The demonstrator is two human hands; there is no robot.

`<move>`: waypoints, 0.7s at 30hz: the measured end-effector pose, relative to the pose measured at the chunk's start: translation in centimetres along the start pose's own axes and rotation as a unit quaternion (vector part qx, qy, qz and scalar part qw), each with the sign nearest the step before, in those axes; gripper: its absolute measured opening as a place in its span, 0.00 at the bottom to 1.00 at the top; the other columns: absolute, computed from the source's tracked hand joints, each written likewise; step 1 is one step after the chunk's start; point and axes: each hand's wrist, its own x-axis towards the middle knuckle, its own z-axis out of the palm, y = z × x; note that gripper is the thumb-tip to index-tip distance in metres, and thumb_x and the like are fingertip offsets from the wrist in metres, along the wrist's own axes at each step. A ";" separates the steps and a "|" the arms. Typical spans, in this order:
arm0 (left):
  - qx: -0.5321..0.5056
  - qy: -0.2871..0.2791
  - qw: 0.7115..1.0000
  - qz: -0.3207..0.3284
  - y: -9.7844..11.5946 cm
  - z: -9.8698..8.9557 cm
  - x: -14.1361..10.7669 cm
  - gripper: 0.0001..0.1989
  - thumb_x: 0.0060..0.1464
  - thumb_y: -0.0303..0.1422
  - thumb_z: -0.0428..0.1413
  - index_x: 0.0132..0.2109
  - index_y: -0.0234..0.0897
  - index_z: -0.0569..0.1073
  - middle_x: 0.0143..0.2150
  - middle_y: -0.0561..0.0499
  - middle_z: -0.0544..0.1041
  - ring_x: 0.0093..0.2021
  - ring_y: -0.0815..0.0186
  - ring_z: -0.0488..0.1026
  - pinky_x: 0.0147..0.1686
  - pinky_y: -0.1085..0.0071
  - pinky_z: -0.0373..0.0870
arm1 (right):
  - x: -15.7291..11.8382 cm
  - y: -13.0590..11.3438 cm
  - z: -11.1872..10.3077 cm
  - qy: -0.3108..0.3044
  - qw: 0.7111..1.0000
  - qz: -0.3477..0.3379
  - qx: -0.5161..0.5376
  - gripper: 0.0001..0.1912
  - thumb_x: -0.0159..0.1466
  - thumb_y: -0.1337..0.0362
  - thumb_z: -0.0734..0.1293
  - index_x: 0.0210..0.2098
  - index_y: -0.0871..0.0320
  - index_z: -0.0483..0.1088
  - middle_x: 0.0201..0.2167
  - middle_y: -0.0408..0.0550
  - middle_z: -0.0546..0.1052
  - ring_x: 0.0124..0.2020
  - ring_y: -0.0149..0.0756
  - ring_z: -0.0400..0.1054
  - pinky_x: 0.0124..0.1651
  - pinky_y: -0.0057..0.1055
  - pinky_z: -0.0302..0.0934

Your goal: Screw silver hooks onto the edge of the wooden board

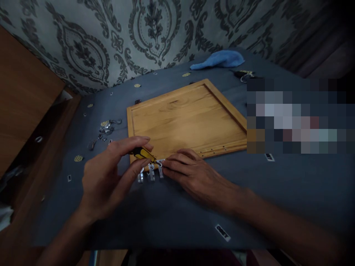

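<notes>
And here's the left hand (pixel 108 173), thumb and fingers closed around the yellow-and-black screwdriver (pixel 145 154), its shaft angled down to the right. Right at that tip, on the near edge of the wooden board (pixel 180 118), sits a metal hook (pixel 161 168), with two more metal hooks (pixel 151 171) lined up to its left, just below the grip. In from the right comes the right hand (pixel 199 177), palm down, fingertips at the hook beside the screwdriver's tip; whether they pinch it or only press, I can't tell. The board stretches away beyond both hands, flat on the dark cloth (pixel 194 218), small holes dotting its near edge to the right of the grip. Up and left of the grip lies a small metal cluster (pixel 106 129), possibly more hooks, though it's dim there. Far off, beyond the board, a crumpled blue cloth (pixel 222 60)!
</notes>
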 end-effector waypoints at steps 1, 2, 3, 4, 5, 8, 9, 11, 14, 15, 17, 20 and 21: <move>-0.008 0.009 1.000 0.001 0.0 0.0 0.1 0.21 0.62 0.28 0.64 0.59 0.54 0.76 0.49 0.55 0.83 0.49 0.60 0.82 0.52 0.59 0.82 | 0.0 0.0 0.0 -0.001 1.000 0.002 0.001 0.13 0.72 0.73 0.63 0.52 0.62 0.75 0.48 0.53 0.83 0.49 0.45 0.72 0.56 0.45 0.64; -0.017 0.025 1.000 0.002 0.0 -0.1 0.3 0.22 0.62 0.27 0.65 0.59 0.54 0.76 0.49 0.56 0.83 0.48 0.61 0.82 0.52 0.59 0.82 | 0.0 0.0 0.0 -0.004 1.000 0.003 0.001 0.13 0.72 0.73 0.63 0.53 0.61 0.75 0.48 0.53 0.83 0.50 0.45 0.72 0.56 0.45 0.64; -0.028 0.045 0.999 0.009 0.0 -0.1 0.4 0.22 0.60 0.26 0.66 0.58 0.54 0.77 0.49 0.56 0.83 0.48 0.62 0.82 0.52 0.60 0.83 | 0.0 0.0 0.0 -0.004 1.000 0.003 0.001 0.14 0.72 0.74 0.63 0.53 0.61 0.75 0.48 0.53 0.83 0.50 0.45 0.72 0.56 0.45 0.64; -0.038 0.068 0.997 0.018 0.0 -0.1 0.6 0.23 0.58 0.25 0.67 0.58 0.53 0.78 0.50 0.56 0.82 0.47 0.63 0.82 0.51 0.62 0.83 | 0.0 0.0 -0.1 -0.003 1.000 0.002 0.001 0.14 0.72 0.74 0.63 0.53 0.61 0.75 0.48 0.53 0.83 0.50 0.45 0.72 0.56 0.45 0.64; -0.048 0.086 0.995 0.028 0.0 -0.2 0.7 0.24 0.57 0.24 0.68 0.57 0.53 0.78 0.50 0.57 0.82 0.46 0.64 0.83 0.50 0.64 0.83 | 0.0 0.0 -0.1 -0.003 1.000 0.000 0.000 0.14 0.72 0.74 0.63 0.54 0.62 0.75 0.48 0.53 0.83 0.50 0.45 0.72 0.56 0.45 0.64; -0.048 0.088 0.994 0.043 -0.1 -0.2 0.9 0.27 0.54 0.21 0.69 0.57 0.51 0.79 0.48 0.58 0.82 0.45 0.68 0.83 0.49 0.69 0.83 | 0.0 0.0 -0.1 -0.002 1.000 -0.003 -0.001 0.14 0.72 0.74 0.63 0.54 0.64 0.75 0.48 0.54 0.83 0.50 0.46 0.72 0.57 0.46 0.64; -0.038 0.075 0.996 0.040 -0.1 -0.2 0.9 0.27 0.55 0.21 0.68 0.58 0.52 0.78 0.48 0.58 0.82 0.45 0.67 0.83 0.50 0.68 0.83 | 0.0 0.0 -0.1 -0.003 1.000 -0.003 -0.001 0.14 0.72 0.74 0.63 0.54 0.64 0.75 0.49 0.54 0.83 0.51 0.46 0.72 0.57 0.46 0.64; -0.012 0.048 0.998 0.025 -0.1 -0.3 0.8 0.26 0.58 0.23 0.67 0.59 0.53 0.77 0.47 0.58 0.83 0.46 0.65 0.82 0.50 0.65 0.82 | 0.0 0.0 -0.1 -0.003 1.000 -0.002 -0.002 0.14 0.72 0.74 0.63 0.54 0.62 0.75 0.49 0.53 0.83 0.50 0.45 0.73 0.57 0.46 0.64; 0.004 0.026 1.000 -0.001 -0.2 -0.3 0.4 0.22 0.61 0.28 0.66 0.59 0.54 0.76 0.47 0.57 0.83 0.46 0.62 0.82 0.49 0.61 0.81 | -0.1 0.0 0.0 0.001 1.000 0.000 -0.006 0.15 0.73 0.73 0.62 0.54 0.60 0.76 0.48 0.52 0.83 0.50 0.44 0.73 0.57 0.45 0.65; 0.005 0.021 1.000 -0.007 -0.2 -0.3 0.3 0.21 0.61 0.29 0.65 0.58 0.54 0.76 0.47 0.56 0.83 0.47 0.62 0.82 0.49 0.61 0.81 | -0.1 0.0 0.0 0.002 1.000 -0.001 -0.007 0.15 0.73 0.74 0.61 0.53 0.60 0.76 0.48 0.52 0.83 0.50 0.44 0.73 0.56 0.46 0.65; 0.003 0.015 1.000 -0.010 -0.3 -0.2 0.2 0.19 0.62 0.30 0.65 0.57 0.53 0.76 0.47 0.55 0.83 0.47 0.62 0.82 0.49 0.61 0.81 | -0.1 0.0 0.0 0.007 1.000 -0.005 -0.004 0.15 0.73 0.74 0.61 0.53 0.62 0.76 0.47 0.53 0.83 0.49 0.45 0.73 0.56 0.46 0.65; 0.007 0.014 1.000 -0.006 -0.3 -0.1 0.1 0.18 0.62 0.30 0.65 0.57 0.52 0.76 0.48 0.55 0.83 0.47 0.63 0.82 0.50 0.62 0.81 | -0.1 0.0 0.1 0.006 1.000 -0.006 -0.001 0.14 0.72 0.74 0.61 0.52 0.64 0.76 0.46 0.55 0.83 0.49 0.45 0.72 0.56 0.46 0.65; 0.010 0.012 1.000 -0.008 -0.3 0.0 0.0 0.18 0.63 0.30 0.65 0.57 0.52 0.76 0.48 0.55 0.83 0.47 0.63 0.82 0.50 0.62 0.81 | -0.1 0.0 0.1 0.004 1.000 -0.004 -0.001 0.14 0.72 0.74 0.62 0.52 0.63 0.76 0.46 0.54 0.83 0.49 0.45 0.72 0.56 0.46 0.65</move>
